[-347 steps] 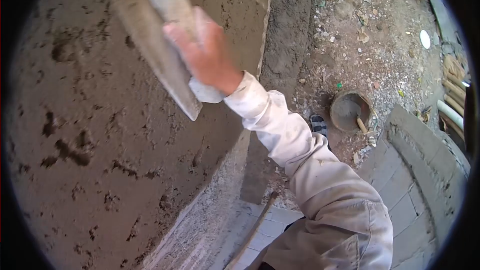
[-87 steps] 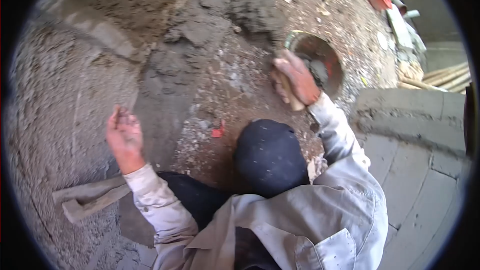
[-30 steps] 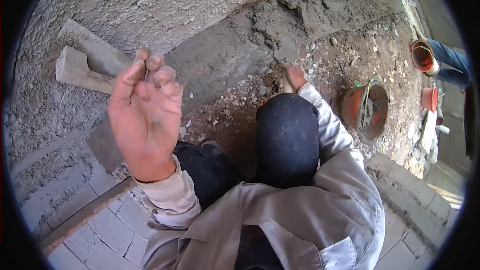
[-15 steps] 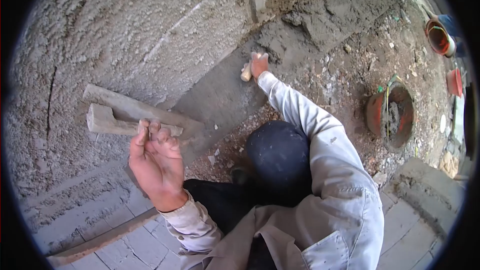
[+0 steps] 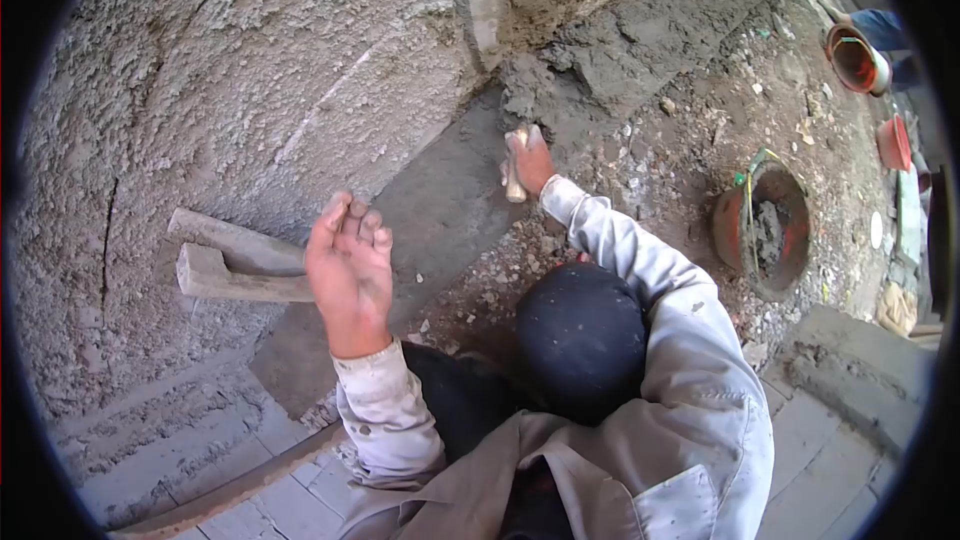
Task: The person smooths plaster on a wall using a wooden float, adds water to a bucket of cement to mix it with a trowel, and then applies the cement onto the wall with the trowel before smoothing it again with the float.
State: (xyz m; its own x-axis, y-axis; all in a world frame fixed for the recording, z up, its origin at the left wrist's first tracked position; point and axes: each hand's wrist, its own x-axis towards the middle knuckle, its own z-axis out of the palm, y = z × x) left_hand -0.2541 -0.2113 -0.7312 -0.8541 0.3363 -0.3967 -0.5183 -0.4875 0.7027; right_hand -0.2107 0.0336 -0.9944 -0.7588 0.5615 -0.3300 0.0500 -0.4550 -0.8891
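Note:
My right hand is wrapped round the pale wooden handle of a trowel, whose blade I cannot make out. It is low over a strip of smoothed grey mortar, just short of a rough wet mortar heap. Raised in the air, palm up, my left hand holds nothing; its fingers are half curled and apart. Partly behind it, a mortar-coated wooden float with a raised handle bar rests at the foot of the rough wall.
The rough plastered wall stands on the left. Stony soil spreads to the right, with a mortar bucket on it. Farther off are another bucket, a red tub and a person's blue-clad leg. My dark-clad knee is in front.
In the view, my right hand has come slightly nearer and turned the trowel handle more upright. My left hand has shifted up and right, its fingers straightening a little. The camera view has shifted too.

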